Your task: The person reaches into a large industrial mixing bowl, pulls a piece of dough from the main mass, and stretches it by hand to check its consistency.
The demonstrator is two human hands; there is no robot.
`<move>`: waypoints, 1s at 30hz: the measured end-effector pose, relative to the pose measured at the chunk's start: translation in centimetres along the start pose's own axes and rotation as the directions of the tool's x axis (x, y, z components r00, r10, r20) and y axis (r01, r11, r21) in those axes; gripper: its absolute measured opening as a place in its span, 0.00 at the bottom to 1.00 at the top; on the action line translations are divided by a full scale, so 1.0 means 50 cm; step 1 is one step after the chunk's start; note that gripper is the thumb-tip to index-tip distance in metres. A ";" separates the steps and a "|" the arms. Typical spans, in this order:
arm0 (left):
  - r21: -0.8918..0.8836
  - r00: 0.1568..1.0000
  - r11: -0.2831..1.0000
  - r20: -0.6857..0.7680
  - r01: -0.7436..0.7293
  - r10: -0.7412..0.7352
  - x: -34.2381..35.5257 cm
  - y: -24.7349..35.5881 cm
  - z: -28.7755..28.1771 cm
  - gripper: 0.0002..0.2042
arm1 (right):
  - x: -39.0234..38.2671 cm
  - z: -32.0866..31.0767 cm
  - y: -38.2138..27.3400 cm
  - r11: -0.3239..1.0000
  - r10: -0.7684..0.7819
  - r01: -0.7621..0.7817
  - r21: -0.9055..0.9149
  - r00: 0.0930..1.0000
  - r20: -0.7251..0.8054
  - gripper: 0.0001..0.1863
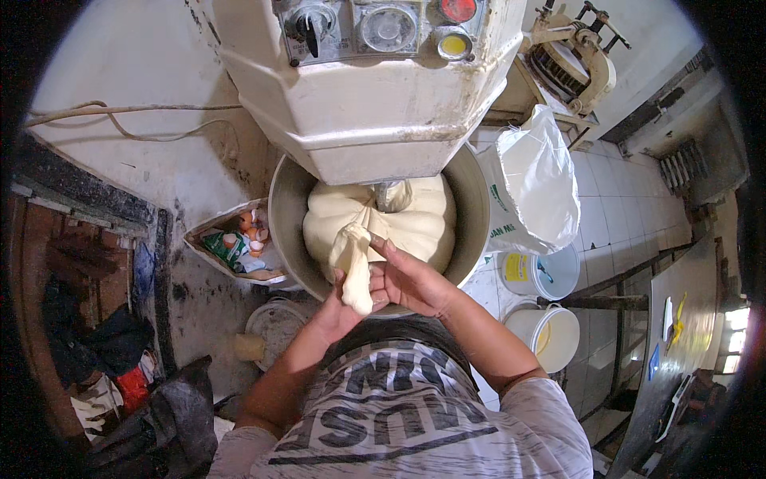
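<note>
- Dough fills much of the mixing bowl, a pale, smooth, folded mass set toward the bowl's far edge, under the mixer head.
- A metal mixing tool stands in the mass, at its far side.
- A long strip of dough runs from the middle of the mass toward the bowl's near edge, its thick rounded end lying over the person's hands.
- The left hand is clamped on the strip, cradling the rounded end from below and from the left, just at the near edge.
- The right hand is against the strip's right side, thumb side toward the mass; whether its fingers close on the dough I cannot tell.
- Left of the bowl's left edge, an open sack holds broken eggshells.
- Past the right edge stands a white sack, its mouth open; nearer the person are a bucket with a yellow label and a white bucket.
- A control panel on the mixer carries a dark knob, a red button and a yellow one.
</note>
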State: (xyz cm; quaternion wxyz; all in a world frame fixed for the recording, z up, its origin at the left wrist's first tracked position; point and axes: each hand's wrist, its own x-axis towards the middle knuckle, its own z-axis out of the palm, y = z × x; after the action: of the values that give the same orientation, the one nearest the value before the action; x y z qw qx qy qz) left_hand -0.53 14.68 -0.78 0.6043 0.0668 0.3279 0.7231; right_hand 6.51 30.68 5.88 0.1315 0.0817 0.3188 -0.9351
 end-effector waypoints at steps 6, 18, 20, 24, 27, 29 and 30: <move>0.003 0.923 0.978 -0.330 -0.210 0.199 -0.018 0.062 0.026 0.28 | -0.014 -0.037 -0.002 1.000 -0.008 0.010 0.011 0.986 -0.169 0.35; 0.435 0.951 0.898 -0.300 0.066 0.076 -0.025 0.119 0.048 0.27 | 0.031 -0.053 0.018 0.918 -0.068 0.011 -0.396 0.989 -0.129 0.26; 0.510 0.947 0.849 -0.319 0.138 0.038 -0.023 0.117 0.028 0.27 | 0.030 -0.053 0.008 0.928 -0.134 0.048 -0.371 0.968 -0.211 0.22; 0.397 0.960 0.912 -0.278 0.101 0.014 -0.025 0.104 0.035 0.27 | 0.030 -0.033 -0.026 0.966 -0.227 0.167 -0.199 0.914 -0.336 0.16; 0.184 0.977 0.982 -0.195 -0.052 0.088 -0.027 0.105 0.016 0.27 | 0.031 -0.010 -0.034 0.984 -0.175 0.151 -0.095 0.910 -0.375 0.17; 0.110 0.980 0.991 -0.175 -0.072 0.091 -0.031 0.115 -0.009 0.27 | 0.028 0.001 -0.039 0.992 -0.124 0.105 -0.070 0.905 -0.407 0.22; 0.034 0.983 0.996 -0.159 -0.089 0.093 -0.033 0.116 -0.016 0.27 | 0.024 -0.002 -0.040 0.992 -0.125 0.105 -0.070 0.905 -0.408 0.22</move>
State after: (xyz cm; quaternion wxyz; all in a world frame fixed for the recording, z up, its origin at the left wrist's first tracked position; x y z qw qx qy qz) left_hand -5.31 12.56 2.30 0.5414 0.0312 0.3816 0.7485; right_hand 4.78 32.03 6.70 0.0080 0.2547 0.3650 -0.8955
